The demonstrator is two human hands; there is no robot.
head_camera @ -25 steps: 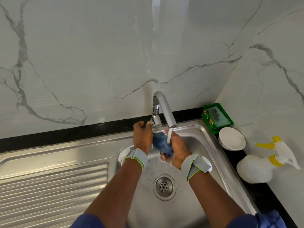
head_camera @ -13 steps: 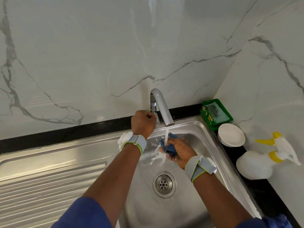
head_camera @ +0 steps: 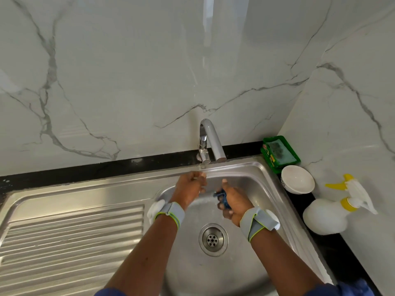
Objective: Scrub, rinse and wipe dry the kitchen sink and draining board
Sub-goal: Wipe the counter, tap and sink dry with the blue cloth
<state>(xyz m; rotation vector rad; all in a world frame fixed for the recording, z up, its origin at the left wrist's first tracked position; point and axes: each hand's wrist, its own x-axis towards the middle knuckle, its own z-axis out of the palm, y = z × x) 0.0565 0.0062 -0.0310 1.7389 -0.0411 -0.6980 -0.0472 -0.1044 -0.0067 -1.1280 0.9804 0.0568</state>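
Sleeves: blue, at the bottom edge, left (head_camera: 111,292) and right (head_camera: 350,288); bare forearms reach up from them over the sink (head_camera: 213,274).
Drain (head_camera: 213,239): round steel strainer in the sink floor, between the two forearms.
Board (head_camera: 70,236): ribbed steel, left of the sink bowl and joined to it.
Wristbands: grey with yellow-green edging, one on each wrist, left (head_camera: 171,213) and right (head_camera: 258,221).
Right hand (head_camera: 234,201): over the bowl, fingers curled tight round a blue cloth (head_camera: 222,196) that is bunched small and shows only at the thumb side.
Left hand (head_camera: 190,188): just beside the right, apart from the cloth, fingers loosely bent near the sink's back rim; nothing shows in them.
Bottle (head_camera: 324,216): white sprayer with yellow collar and trigger, on the black counter right of the sink.
Bowl (head_camera: 297,178): white, upright, just behind the bottle.
Tray (head_camera: 280,151): green, in the corner behind the bowl, holding a scouring pad.
Tap (head_camera: 213,142): chrome, behind the hands, spout angled toward the bowl.
Wall (head_camera: 149,71): white marble with grey veins.
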